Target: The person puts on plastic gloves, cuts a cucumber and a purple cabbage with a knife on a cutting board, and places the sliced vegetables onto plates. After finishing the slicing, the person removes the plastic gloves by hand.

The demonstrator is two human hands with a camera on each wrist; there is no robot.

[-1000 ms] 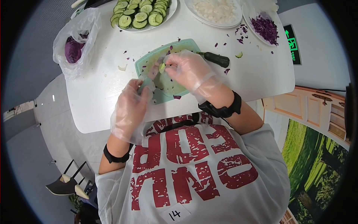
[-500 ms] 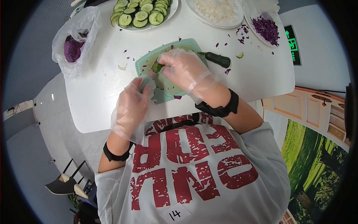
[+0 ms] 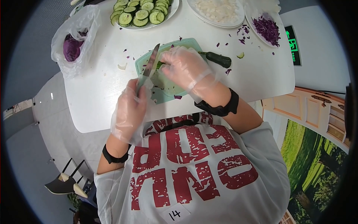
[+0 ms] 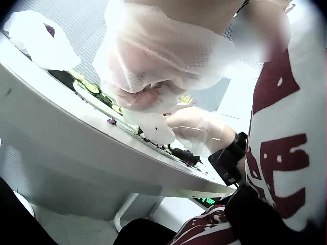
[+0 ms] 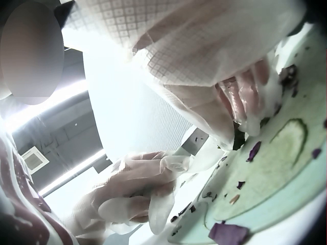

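Observation:
In plastic gloves, both hands work over a pale green cutting board [image 3: 169, 86]. My left hand [image 3: 128, 110] grips a small knife [image 3: 152, 59] by its handle, blade pointing away from the body and slightly tilted over the board's left part. Close beside the blade, my right hand [image 3: 184, 69] holds a green cucumber piece [image 3: 159, 64] against the board with bent fingers. Most of that piece is hidden; its dark skin [image 5: 239, 138] peeks out under the fingertips in the right wrist view. A dark green cucumber end [image 3: 216, 59] lies right of the board.
Behind the board stand a plate [image 3: 173, 11] of cucumber slices, a plate [image 3: 240, 18] of pale pieces and a plate [image 3: 257, 35] of shredded purple cabbage. At left, a plastic bag [image 3: 91, 28] contains purple cabbage [image 3: 72, 48]. Cabbage scraps [image 3: 178, 97] dot the board and white table [image 3: 104, 100].
A second ago the right hand pinched a pale green piece near the blade; now it presses a cucumber piece down. The left hand has swung the knife up and leftward, baring its blade.

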